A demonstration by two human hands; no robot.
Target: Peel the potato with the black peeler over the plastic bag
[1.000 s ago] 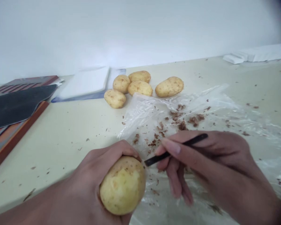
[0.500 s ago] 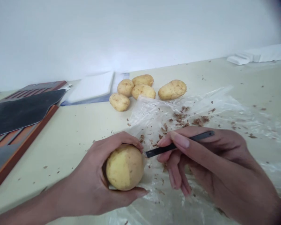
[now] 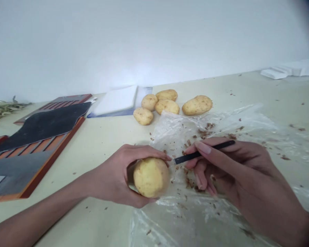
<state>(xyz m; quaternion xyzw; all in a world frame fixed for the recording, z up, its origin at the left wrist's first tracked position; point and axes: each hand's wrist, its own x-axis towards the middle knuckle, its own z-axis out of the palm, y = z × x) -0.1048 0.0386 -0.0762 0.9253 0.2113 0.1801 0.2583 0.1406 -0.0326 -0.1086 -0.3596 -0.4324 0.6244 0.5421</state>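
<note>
My left hand is curled round a potato, with fingers over its top and the thumb beneath. The potato's facing side is pale yellow and bare, with browner skin along its right edge. In my right hand is a slim, flat black tool, pinched between thumb and fingers. Its tip points left, just short of the potato and not clearly touching it. Below both hands, a clear plastic sheet carries scattered brown peel scraps.
Several potatoes lie at the back, one slightly apart. A white pad rests on a blue-edged sheet behind. At left, a black mat covers part of an orange-edged board. Dried plant matter lies far left; white paper far right.
The view has turned left, so the scene sits further right. The potato has turned in my left hand, showing more of its bare yellow side. My right hand keeps its grip on the black tool.
</note>
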